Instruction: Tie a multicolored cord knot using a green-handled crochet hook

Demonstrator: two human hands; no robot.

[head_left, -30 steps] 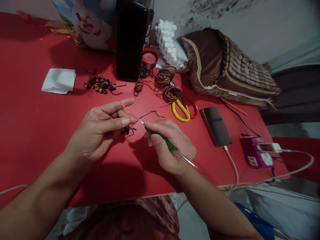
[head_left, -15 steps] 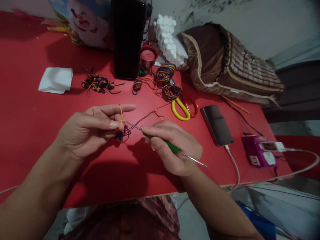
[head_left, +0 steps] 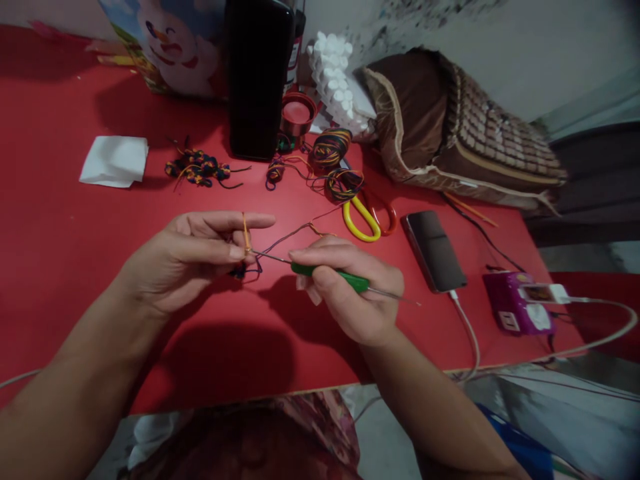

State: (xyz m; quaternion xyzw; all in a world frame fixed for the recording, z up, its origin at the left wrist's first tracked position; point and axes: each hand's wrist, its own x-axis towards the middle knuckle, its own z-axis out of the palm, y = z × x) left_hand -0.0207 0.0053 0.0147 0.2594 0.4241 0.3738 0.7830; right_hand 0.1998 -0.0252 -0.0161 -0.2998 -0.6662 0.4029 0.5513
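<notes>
Two hands (head_left: 200, 257) (head_left: 357, 293), one hook (head_left: 356, 282), two scissor handles (head_left: 367, 238) (head_left: 392, 221)

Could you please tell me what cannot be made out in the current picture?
Head view:
Small yarn piece: partly hidden behind the left hand.
Green-handled hook: tip too small and blurred.
Scissors: blades mostly covered by yarn.
Cartoon-printed container: top cut off by the upper edge.

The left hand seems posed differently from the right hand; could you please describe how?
The left hand pinches a small dark yarn piece; the right hand grips a green-handled crochet hook. The left hand stretches out its index finger, with orange yarn across it; the right hand curls around the handle. Both are over the red table.
</notes>
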